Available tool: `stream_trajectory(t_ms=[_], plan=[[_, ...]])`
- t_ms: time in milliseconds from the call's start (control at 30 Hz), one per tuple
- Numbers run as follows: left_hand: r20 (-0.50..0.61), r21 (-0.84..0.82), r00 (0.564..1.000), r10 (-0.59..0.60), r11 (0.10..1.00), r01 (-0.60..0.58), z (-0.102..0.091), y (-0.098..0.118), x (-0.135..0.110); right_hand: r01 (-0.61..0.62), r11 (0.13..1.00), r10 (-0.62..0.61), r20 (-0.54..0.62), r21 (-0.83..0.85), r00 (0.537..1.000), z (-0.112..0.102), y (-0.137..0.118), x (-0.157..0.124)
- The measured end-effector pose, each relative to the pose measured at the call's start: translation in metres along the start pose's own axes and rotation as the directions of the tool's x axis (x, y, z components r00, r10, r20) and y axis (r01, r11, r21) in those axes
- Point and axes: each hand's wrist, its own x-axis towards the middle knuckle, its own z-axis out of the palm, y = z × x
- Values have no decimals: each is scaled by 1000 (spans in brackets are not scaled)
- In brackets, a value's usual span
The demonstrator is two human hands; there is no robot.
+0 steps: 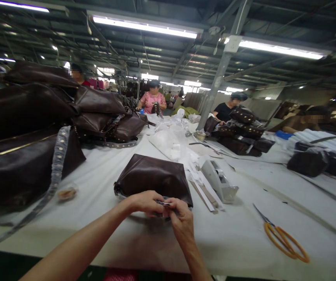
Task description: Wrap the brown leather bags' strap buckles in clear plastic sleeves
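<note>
A dark brown leather handbag (153, 173) lies on the table in front of me. At its near edge, both hands are closed with their fingertips close together. My left hand (147, 201) pinches what looks like the plastic-wrapped strap of the bag, its fingers partly curled out of sight. From the other side my right hand (181, 216) grips the same strap between thumb and fingers. A small pale piece shows between the fingertips, too small to name. Just right of the bag stands a grey tape dispenser (219, 181), beside several pale strips (205, 191).
Orange-handled scissors (281, 236) lie at the right on the white-covered table (238, 238). Brown bags (24, 109) are piled at the left, one with a plastic-wrapped studded strap (58, 156). A tape roll (66, 194) lies nearby. Co-workers (153, 101) and more bags (240, 136) are across the table.
</note>
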Motion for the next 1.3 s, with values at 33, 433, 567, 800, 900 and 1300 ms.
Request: stream_trajectory(t_ms=[33, 433, 567, 800, 900, 1300], plan=[[-26, 43, 1000, 1, 999, 0, 1, 2, 0, -8, 1000, 8, 2, 3, 1000, 0, 1, 0], [-260, 414, 965, 47, 908, 68, 20, -8, 2, -221, 966, 221, 21, 132, 975, 0, 2, -10], [-279, 453, 959, 52, 888, 84, 23, -10, 5, -71, 997, 70, 59, 8, 996, -3, 4, -6], [-230, 450, 971, 62, 892, 50, 20, -13, 7, 47, 992, -48, -8, -113, 999, -1, -4, -3], [-179, 441, 982, 59, 897, 26, 16, -9, 8, 40, 992, -42, -14, -117, 999, -1, -6, 0], [-251, 445, 968, 9, 889, 107, 23, -7, 17, 8, 995, -3, 51, -96, 999, -5, 4, 10]])
